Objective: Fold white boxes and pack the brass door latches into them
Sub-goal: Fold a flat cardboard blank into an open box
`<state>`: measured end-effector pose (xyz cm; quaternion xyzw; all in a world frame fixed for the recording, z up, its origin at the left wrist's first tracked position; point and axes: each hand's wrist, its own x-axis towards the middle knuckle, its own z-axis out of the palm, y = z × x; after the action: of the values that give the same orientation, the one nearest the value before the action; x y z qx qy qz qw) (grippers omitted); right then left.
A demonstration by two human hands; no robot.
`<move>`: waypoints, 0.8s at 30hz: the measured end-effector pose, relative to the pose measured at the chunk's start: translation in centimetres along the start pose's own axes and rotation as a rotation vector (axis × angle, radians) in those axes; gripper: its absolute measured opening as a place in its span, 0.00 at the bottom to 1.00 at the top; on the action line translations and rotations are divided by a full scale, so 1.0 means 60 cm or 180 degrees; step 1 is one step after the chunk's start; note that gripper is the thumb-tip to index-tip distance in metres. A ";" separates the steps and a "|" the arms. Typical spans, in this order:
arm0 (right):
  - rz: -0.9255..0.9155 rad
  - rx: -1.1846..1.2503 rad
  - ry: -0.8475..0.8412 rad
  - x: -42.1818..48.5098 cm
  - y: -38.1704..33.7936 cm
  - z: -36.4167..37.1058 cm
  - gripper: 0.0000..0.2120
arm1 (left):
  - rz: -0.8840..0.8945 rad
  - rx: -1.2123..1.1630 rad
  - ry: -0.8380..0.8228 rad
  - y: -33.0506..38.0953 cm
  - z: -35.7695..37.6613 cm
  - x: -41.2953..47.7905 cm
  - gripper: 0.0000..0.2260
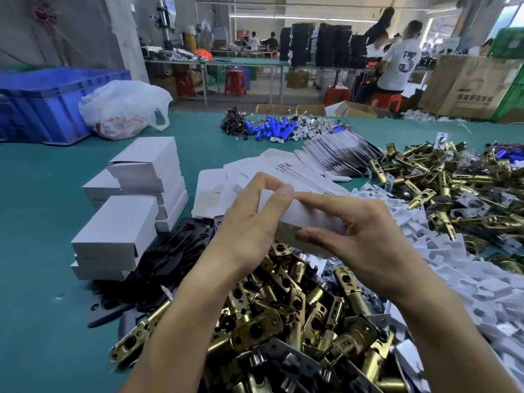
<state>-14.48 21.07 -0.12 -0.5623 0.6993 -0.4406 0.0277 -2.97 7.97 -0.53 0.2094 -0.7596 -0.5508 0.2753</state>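
Note:
Both of my hands hold one small white box (300,219) above the table's middle. My left hand (252,219) grips its left end, thumb and forefinger pinching the top corner. My right hand (360,231) grips the right side, forefinger along the top edge and thumb under the front. Beneath my arms lies a heap of brass door latches (283,313). A second heap of brass latches (442,188) lies to the right. Flat unfolded white boxes (320,160) fan out behind my hands. Folded white boxes (133,199) are stacked at left.
Black plates (170,256) lie by the stacked boxes. White foam inserts (465,273) spread at right. Blue cylinders with wires (272,129), a white plastic bag (124,109) and a blue crate (51,103) stand further back on the green table (42,222). People sit working at distant benches.

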 end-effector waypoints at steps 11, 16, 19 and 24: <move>0.1253 0.0012 0.0531 0.003 0.015 -0.001 0.33 | 0.0771 -0.0163 0.1073 -0.006 0.004 0.005 0.13; 0.2272 0.2138 0.0416 0.012 0.013 -0.001 0.18 | 0.1359 0.0200 0.1043 -0.008 0.019 0.000 0.09; 0.2244 0.2749 0.0682 0.013 0.013 0.001 0.15 | 0.1275 0.0254 0.0602 -0.011 0.021 -0.004 0.10; 0.1916 0.2896 0.0859 0.009 0.028 -0.014 0.07 | 0.0642 0.0722 -0.0223 -0.020 0.004 -0.003 0.19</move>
<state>-16.42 21.10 -0.45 -0.2079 0.5657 -0.7385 0.3022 -2.97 7.88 -1.77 0.1426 -0.8432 -0.4379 0.2772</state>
